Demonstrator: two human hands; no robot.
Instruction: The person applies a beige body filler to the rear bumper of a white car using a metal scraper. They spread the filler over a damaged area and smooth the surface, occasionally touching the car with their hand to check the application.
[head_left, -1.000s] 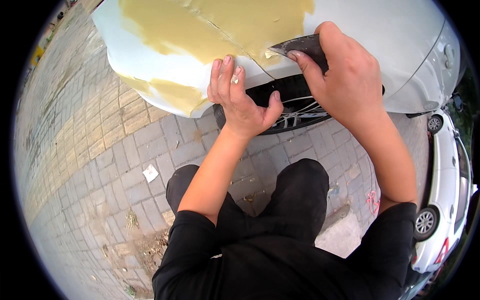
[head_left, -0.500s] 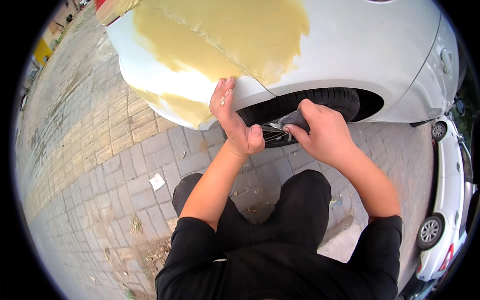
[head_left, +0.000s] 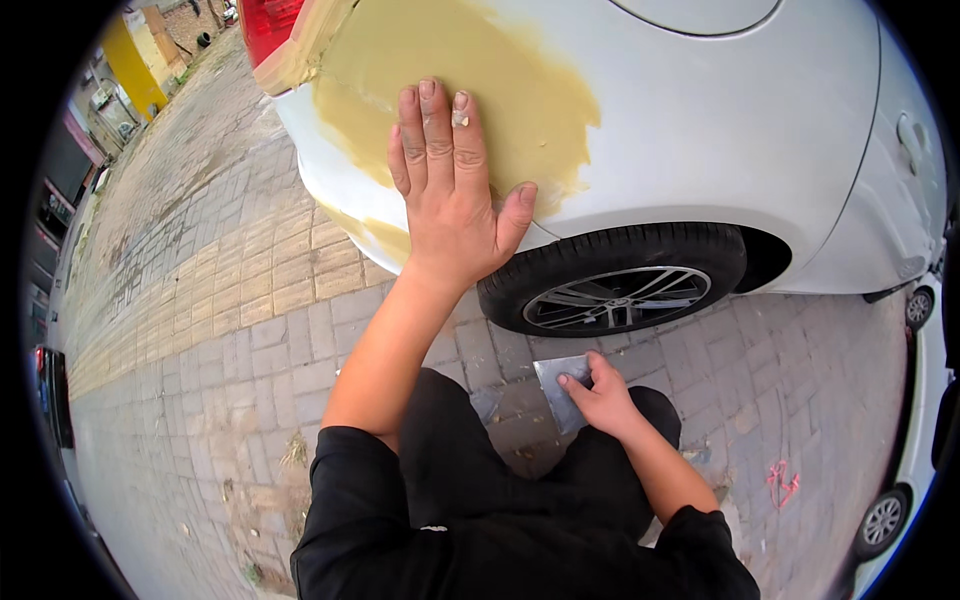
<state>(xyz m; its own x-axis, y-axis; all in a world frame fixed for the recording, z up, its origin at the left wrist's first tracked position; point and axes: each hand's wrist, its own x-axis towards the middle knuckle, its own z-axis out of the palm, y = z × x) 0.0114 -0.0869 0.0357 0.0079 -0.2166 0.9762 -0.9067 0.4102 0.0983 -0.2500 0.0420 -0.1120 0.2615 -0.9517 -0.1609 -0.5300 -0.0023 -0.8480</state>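
My left hand point(head_left: 448, 215) is stretched out, fingers straight and thumb apart, over the tan body filler point(head_left: 535, 95) on the white car's rear panel point(head_left: 690, 140). It looks laid flat there, though the palm side is hidden. A pale smear of filler sits on one of its fingers. Low above my right knee, my right hand point(head_left: 604, 402) pinches a thin grey metal spreader point(head_left: 556, 383) between thumb and fingers. The spreader's flat face and one straight edge show; the fingers cover part of it.
Below the panel is the rear wheel point(head_left: 620, 300) with its dark tyre. Tan masking tape point(head_left: 308, 55) borders the red tail light point(head_left: 268, 25). Grey paving point(head_left: 770, 375) lies under the car. Another white car point(head_left: 925, 430) stands at the right edge.
My left hand has moved up from beside the panel's lower edge onto the filler, fingers now extended. My right hand has dropped from the wheel arch toward my knee with the spreader. The view has shifted.
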